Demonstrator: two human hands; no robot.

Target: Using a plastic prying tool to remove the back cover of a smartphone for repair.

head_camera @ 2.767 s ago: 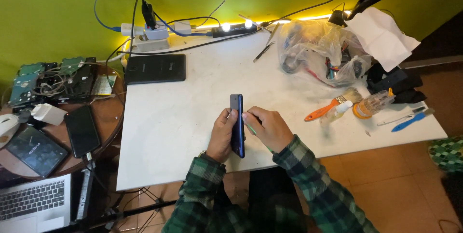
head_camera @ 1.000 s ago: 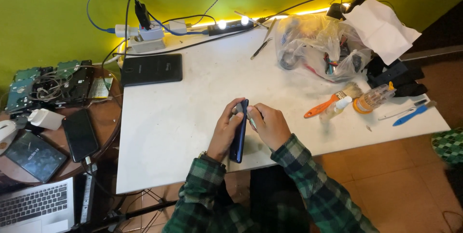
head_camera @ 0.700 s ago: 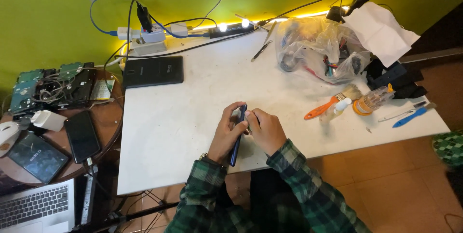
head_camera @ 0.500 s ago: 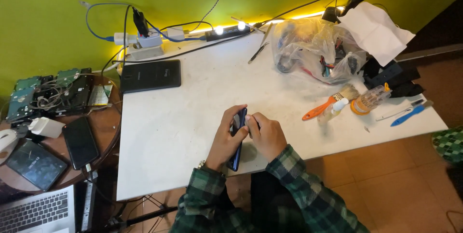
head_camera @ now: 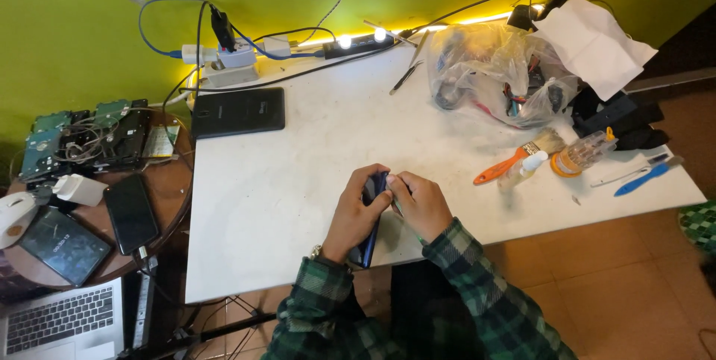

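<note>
place: electronics repair bench | evidence: circuit boards [head_camera: 56, 140], phones (several) [head_camera: 130, 213], brush [head_camera: 518, 157]

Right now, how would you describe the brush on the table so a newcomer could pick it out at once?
Start at the white table and go to its right side, below the clear plastic bag of parts. The paintbrush lies flat and slanted there, bristles toward a small orange-capped bottle. Its bright orange handle and pale bristles set it apart from the blue tool further right.

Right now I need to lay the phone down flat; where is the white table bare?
Bare: the white table left of the left hand, below the black tablet. Crowded: around the plastic bag and orange brush.
</note>
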